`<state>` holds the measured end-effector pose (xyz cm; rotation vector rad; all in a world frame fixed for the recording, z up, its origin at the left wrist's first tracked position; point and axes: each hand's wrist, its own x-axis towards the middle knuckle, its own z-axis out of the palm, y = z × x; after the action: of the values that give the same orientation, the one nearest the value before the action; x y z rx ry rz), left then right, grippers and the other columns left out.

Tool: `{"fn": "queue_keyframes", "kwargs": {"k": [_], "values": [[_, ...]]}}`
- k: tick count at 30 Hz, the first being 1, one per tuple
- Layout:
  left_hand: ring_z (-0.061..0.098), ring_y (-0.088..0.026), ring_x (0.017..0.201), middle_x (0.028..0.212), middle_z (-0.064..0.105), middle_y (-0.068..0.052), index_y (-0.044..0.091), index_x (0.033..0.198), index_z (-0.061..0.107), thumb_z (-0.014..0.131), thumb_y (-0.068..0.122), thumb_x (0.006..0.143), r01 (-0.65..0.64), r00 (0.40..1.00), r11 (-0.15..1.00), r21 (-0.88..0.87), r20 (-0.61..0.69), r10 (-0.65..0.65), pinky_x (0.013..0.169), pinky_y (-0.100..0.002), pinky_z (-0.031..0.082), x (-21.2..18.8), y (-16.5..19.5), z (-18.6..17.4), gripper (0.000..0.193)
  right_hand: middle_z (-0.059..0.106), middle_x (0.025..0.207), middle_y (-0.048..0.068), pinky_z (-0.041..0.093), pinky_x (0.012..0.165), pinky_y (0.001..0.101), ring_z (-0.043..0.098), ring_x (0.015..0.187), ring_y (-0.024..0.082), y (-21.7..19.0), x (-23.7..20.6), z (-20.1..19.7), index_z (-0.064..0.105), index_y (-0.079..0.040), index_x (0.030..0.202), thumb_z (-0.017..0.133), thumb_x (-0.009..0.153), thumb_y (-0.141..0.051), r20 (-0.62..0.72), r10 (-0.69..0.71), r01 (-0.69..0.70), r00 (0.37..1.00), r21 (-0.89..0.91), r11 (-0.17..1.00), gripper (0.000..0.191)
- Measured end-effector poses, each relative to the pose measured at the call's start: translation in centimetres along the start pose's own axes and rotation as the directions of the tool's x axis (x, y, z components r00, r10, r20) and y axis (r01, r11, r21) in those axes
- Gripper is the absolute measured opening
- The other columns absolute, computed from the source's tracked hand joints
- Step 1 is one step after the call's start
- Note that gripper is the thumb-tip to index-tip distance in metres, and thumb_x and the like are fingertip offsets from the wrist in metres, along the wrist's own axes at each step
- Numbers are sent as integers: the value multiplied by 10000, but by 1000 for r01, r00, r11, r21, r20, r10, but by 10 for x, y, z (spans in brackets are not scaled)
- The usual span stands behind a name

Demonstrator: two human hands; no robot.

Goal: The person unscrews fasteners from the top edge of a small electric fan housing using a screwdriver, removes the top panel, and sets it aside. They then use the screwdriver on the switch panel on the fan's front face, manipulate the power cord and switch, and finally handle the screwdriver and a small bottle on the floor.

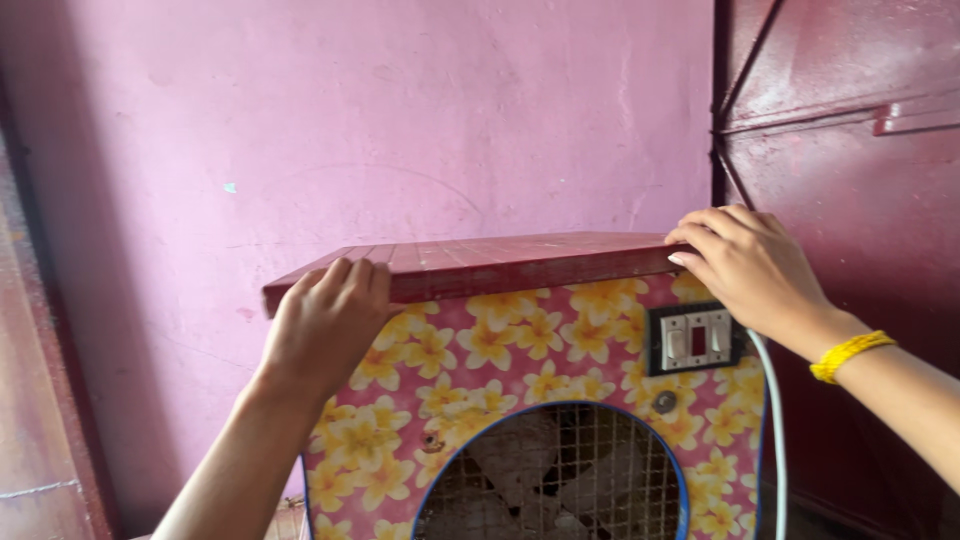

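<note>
The pink wall (400, 120) is behind a flower-pattern cooler box (520, 370) w/ a round fan grille (560, 480). Its red top board (480, 262) sits on the box but looks a bit tilted, so I think it is not yet settled. The left hand (325, 320) is clenched on the front-left edge and the right hand (745, 270) grasps the right end, above the switch plate (695, 338).

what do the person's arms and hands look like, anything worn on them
Both forearms are bare, with no sleeves showing. The left hand wears nothing visible. The right hand has a yellow braided thread band around its wrist. No gloves or rings show.
</note>
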<state>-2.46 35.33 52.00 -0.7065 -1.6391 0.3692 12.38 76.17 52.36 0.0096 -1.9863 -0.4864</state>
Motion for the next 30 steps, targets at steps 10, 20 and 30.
{"fn": "queue_keyframes", "kwargs": {"k": [10, 20, 30], "values": [[713, -191, 957, 988, 715, -67, 41, 1063, 660, 705, 147, 824, -21, 992, 983, 184, -116, 43, 911, -393, 598, 29, -20, 9, 265, 702, 1226, 108, 547, 975, 424, 681, 1122, 257, -19, 38, 19, 643, -66, 1311, 605, 898, -447, 20, -241, 241, 970, -76, 967, 563], [679, -121, 829, 871, 675, -25, 71, 961, 680, 750, 112, 798, -75, 983, 932, 355, -133, 130, 620, -261, 590, 52, -41, 10, 182, 760, 1105, 153, 643, 788, 333, 770, 936, 246, -12, 58, 46, 679, -23, 1263, 612, 909, 44, -94, -299, 253, 950, -336, 907, 366], [688, -139, 901, 915, 659, -19, 105, 849, 676, 770, 75, 739, -6, 995, 956, 293, -97, 36, 626, -266, 606, 65, -50, 9, 147, 733, 802, 142, 597, 501, 264, 754, 706, 195, -10, 79, 37, 720, -26, 1027, 681, 842, 81, -142, -301, 243, 943, -325, 914, 218]]}}
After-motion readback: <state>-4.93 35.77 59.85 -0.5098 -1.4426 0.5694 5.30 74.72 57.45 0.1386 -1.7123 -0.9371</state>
